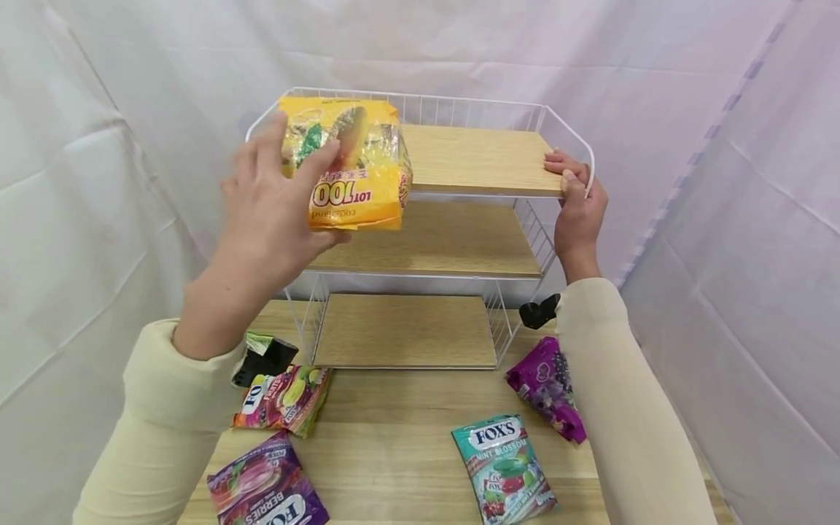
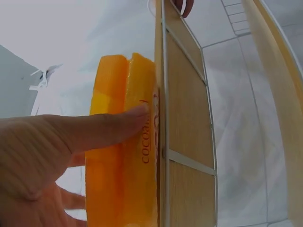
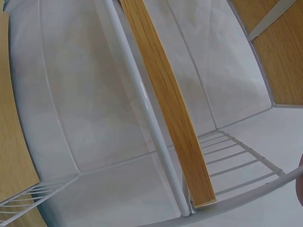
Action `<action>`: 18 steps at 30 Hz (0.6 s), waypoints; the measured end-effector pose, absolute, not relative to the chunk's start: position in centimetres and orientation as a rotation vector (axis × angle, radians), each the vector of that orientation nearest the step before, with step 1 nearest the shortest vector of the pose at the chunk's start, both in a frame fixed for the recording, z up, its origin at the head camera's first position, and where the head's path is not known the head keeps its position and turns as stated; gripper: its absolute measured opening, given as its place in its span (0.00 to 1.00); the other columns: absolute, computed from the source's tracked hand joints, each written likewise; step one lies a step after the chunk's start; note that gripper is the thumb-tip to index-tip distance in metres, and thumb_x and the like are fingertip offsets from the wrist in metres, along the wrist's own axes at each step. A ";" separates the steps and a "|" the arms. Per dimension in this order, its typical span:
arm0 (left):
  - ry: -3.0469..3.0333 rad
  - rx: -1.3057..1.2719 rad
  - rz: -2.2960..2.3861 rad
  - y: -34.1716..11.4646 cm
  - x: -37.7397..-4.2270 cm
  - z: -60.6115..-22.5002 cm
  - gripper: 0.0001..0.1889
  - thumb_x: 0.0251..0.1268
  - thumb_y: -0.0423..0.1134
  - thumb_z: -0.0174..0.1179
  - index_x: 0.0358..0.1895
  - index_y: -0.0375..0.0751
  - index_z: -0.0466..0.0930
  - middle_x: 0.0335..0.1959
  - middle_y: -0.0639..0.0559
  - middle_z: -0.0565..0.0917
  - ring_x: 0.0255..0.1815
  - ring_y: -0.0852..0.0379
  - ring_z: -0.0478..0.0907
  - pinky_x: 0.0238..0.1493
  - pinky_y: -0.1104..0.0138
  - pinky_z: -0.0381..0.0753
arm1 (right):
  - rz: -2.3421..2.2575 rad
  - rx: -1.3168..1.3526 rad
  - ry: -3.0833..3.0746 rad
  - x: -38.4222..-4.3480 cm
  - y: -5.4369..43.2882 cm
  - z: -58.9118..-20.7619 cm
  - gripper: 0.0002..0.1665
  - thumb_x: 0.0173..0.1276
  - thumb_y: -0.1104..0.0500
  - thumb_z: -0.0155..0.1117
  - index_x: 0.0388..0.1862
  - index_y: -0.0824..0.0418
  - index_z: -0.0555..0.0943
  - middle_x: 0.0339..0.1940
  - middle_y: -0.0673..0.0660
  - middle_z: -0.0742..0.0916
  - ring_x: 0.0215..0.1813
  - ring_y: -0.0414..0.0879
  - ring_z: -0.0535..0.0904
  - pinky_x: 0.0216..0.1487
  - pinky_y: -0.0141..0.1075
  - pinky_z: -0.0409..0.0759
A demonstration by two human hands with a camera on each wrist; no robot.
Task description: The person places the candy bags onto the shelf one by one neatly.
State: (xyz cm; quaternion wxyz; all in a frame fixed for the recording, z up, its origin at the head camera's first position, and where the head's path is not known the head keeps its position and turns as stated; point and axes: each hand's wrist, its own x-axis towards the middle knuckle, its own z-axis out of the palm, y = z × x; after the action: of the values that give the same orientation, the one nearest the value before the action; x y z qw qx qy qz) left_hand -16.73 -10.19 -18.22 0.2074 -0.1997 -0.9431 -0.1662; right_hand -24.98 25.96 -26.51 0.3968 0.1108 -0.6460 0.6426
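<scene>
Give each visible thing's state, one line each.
Yellow pack, held, lettering inverted in head view
Rack, upright on table
Left hand, gripping yellow pack
Right hand, gripping rack
Fruits pack, lying on table
Berries pack, lying flat
Mint Blossom pack, lying flat
Right-side purple pack, lying on table
Green item, mostly hidden

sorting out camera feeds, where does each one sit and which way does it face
Head: on the head, facing forward and down at the wire rack; left hand, right hand and sleeves show.
Left wrist: on that wrist, facing the yellow candy bag beside a shelf board; left hand and some right fingers show.
Right wrist: on that wrist, facing across the rack; a sliver, apparently hand, shows at right.
Shared: head and left wrist both show the bag in the left hand.
</scene>
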 end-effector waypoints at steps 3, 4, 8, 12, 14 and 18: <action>-2.474 -0.654 -0.401 -9.9 -16.5 -18.6 0.43 0.44 0.39 0.77 0.69 0.49 0.67 0.73 0.41 0.57 0.69 0.37 0.55 0.60 0.39 0.59 | 1.643 0.287 -1.624 -25.0 26.0 -26.4 0.19 0.68 0.62 0.44 0.38 0.65 0.84 0.52 0.60 0.83 0.64 0.45 0.72 0.62 0.38 0.71; -2.418 -0.682 -0.389 -9.8 -16.5 -18.8 0.41 0.44 0.37 0.77 0.67 0.49 0.70 0.71 0.42 0.62 0.67 0.38 0.59 0.59 0.40 0.62 | 1.644 0.289 -1.627 -25.0 26.0 -26.4 0.19 0.68 0.62 0.44 0.38 0.65 0.84 0.53 0.59 0.83 0.65 0.45 0.72 0.62 0.38 0.71; -2.213 -0.769 -0.339 -9.7 -16.4 -19.7 0.32 0.45 0.33 0.76 0.58 0.49 0.79 0.60 0.44 0.76 0.58 0.39 0.71 0.50 0.43 0.72 | 1.644 0.290 -1.635 -25.0 25.9 -26.3 0.19 0.69 0.62 0.44 0.38 0.65 0.84 0.53 0.59 0.83 0.65 0.44 0.72 0.61 0.38 0.72; -2.109 -0.816 -0.281 -9.5 -16.8 -20.6 0.28 0.48 0.29 0.72 0.56 0.49 0.80 0.57 0.43 0.79 0.58 0.39 0.72 0.53 0.45 0.71 | 1.648 0.296 -1.624 -25.1 25.9 -26.2 0.19 0.68 0.62 0.44 0.38 0.65 0.84 0.53 0.60 0.83 0.65 0.45 0.71 0.62 0.38 0.72; -2.070 -0.829 -0.253 -9.5 -17.0 -21.1 0.27 0.50 0.28 0.69 0.57 0.48 0.79 0.58 0.42 0.78 0.59 0.38 0.71 0.57 0.45 0.68 | 1.644 0.295 -1.628 -25.0 25.9 -26.2 0.19 0.68 0.62 0.44 0.38 0.65 0.84 0.53 0.60 0.83 0.65 0.45 0.71 0.62 0.38 0.72; -2.006 -0.810 -0.185 -9.3 -17.4 -22.1 0.24 0.56 0.29 0.65 0.58 0.48 0.77 0.59 0.42 0.77 0.60 0.38 0.69 0.59 0.43 0.64 | 1.639 0.281 -1.632 -24.9 26.0 -26.3 0.19 0.68 0.62 0.44 0.38 0.65 0.85 0.53 0.59 0.83 0.65 0.45 0.72 0.61 0.38 0.72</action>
State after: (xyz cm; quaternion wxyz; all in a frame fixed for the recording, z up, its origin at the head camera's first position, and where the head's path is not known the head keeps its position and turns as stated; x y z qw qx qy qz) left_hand -17.42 -9.25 -22.07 0.4662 -0.3301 -0.8173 -0.0754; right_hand -24.94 25.99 -26.31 0.3948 0.1108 -0.6434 0.6464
